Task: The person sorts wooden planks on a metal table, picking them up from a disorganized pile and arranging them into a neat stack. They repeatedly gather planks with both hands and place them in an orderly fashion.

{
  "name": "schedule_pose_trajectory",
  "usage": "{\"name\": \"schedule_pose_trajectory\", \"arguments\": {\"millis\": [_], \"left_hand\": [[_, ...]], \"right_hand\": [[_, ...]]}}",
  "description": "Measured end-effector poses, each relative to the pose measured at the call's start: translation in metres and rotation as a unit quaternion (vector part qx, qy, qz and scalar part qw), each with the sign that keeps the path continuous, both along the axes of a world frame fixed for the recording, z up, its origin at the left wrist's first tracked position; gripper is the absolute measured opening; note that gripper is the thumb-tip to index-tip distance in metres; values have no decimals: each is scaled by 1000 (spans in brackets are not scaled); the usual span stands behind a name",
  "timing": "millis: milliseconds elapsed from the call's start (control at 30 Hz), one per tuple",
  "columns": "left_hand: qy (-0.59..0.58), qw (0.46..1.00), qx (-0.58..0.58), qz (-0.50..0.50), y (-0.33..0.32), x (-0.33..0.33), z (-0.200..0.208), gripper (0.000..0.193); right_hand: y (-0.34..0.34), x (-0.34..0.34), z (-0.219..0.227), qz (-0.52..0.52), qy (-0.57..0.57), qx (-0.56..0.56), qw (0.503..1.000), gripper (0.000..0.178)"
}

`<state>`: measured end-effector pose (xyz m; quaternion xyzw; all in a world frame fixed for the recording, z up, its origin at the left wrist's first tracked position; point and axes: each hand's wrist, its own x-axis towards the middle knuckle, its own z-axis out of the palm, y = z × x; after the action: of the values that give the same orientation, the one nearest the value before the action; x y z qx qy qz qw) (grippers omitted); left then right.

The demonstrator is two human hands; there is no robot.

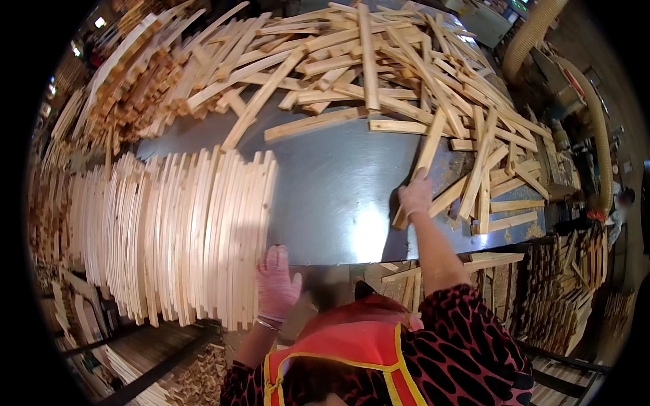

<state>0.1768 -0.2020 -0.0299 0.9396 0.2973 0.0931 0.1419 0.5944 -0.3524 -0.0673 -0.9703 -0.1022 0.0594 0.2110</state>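
Note:
My right hand [415, 196] is closed round the near part of a wooden strip [431, 145], which slants away to the upper right over the metal table [318, 183]. A thin pale glove covers my left hand [277, 283], whose fingers are stretched out. It rests at the near right end of a row of wooden strips [196, 237] set side by side on edge. Beyond my right hand spreads a loose, jumbled heap of wooden strips [379, 61].
Stacked timber [135, 101] rises at the far left. Beige ribbed hoses [531, 37] hang at the right, near another person [617, 210]. More wood is piled below the table at the right [562, 291]. Sawdust [443, 176] lies on the table's right part.

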Motion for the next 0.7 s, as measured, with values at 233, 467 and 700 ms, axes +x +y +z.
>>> {"name": "schedule_pose_trajectory", "arguments": {"millis": [233,467,700], "left_hand": [[109,990,-86,-13,-48,90,-2,90],[154,981,-103,58,-52,122,-27,88],[-26,900,-413,139,-30,71,-17,72]], "right_hand": [[-22,-43,67,214,7,49,975,74],[-119,175,36,-5,-141,-172,975,63],[-97,31,23,38,152,215,964,48]]}}
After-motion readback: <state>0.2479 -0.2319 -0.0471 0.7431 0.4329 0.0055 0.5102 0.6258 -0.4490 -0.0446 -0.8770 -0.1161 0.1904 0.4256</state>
